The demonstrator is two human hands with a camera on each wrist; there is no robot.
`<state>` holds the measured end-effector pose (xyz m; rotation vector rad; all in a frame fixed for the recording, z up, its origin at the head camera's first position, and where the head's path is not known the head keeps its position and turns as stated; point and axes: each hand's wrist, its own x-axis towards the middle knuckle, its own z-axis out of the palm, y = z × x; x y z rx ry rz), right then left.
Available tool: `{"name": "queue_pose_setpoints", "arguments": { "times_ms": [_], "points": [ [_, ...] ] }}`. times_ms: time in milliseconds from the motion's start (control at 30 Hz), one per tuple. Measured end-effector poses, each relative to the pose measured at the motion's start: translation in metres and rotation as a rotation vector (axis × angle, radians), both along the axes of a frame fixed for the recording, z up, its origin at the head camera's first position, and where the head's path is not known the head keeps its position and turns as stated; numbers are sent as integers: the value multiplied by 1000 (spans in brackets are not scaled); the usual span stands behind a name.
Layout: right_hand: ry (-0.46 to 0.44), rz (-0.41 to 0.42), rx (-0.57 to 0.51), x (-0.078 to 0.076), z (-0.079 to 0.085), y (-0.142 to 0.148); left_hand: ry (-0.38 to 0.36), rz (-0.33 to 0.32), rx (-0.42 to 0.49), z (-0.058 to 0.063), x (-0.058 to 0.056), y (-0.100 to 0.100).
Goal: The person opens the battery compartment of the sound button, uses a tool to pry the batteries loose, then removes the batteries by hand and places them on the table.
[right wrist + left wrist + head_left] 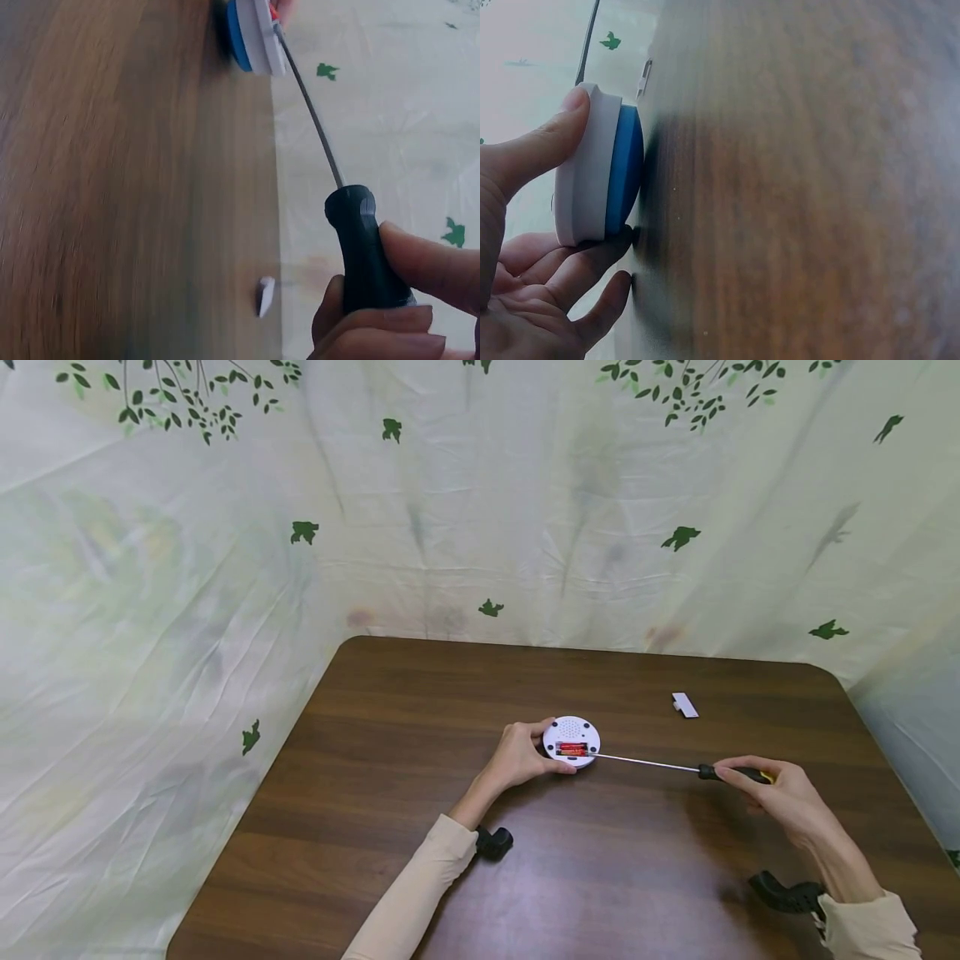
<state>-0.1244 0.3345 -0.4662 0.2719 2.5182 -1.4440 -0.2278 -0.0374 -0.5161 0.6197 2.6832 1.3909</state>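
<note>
The left hand's thumb and fingers grip the left side of a white disc at mid-table; the right hand clasps a screwdriver, its fingers covering the handle's rear, where only the head view shows yellow. The tip meets the right end of a slot holding red batteries, too small to count; contact is unclear. The wrist views reveal a blue underside, hidden from the head; whether it touches the table I cannot tell. Far right lies a small white cover.
</note>
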Motion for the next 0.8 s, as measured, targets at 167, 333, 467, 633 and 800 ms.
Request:
{"name": "queue_pose_setpoints", "arguments": {
  "times_ms": [167, 333, 467, 633, 800],
  "points": [
    [107, 73, 155, 10, 2, 3, -11, 1, -2, 0, 0, 1],
    [343, 161, 352, 18, 1, -2, -22, -2, 7, 0, -1, 2],
    [498, 193, 414, 21, 0, -7, -29, -6, 15, 1, -2, 2],
    [597, 182, 408, 26, 1, -7, -25, -7, 11, 1, -1, 2],
    [606, 115, 393, 28, 3, 4, -36, -6, 23, 2, -1, 2]
  ]
}}
